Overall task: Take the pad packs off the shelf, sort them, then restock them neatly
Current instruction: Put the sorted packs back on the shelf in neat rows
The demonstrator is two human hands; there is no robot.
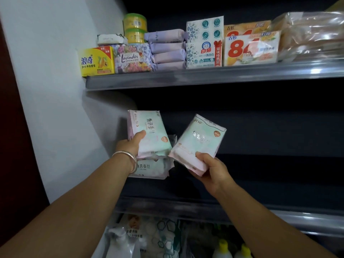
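Observation:
On the left of the dark middle shelf, pale green and pink pad packs lie in a small pile. My left hand grips the top pack of that pile, thumb on its face, tilting it upward. A silver bangle circles that wrist. My right hand holds a second matching pad pack by its lower corner, tilted in the air just right of the pile. The two packs nearly touch at their lower edges.
The upper shelf carries a yellow soap box, a Lavender pack, stacked purple packs, soap bundles and green tubs. A white wall stands left. Bags and bottles sit on the lowest level.

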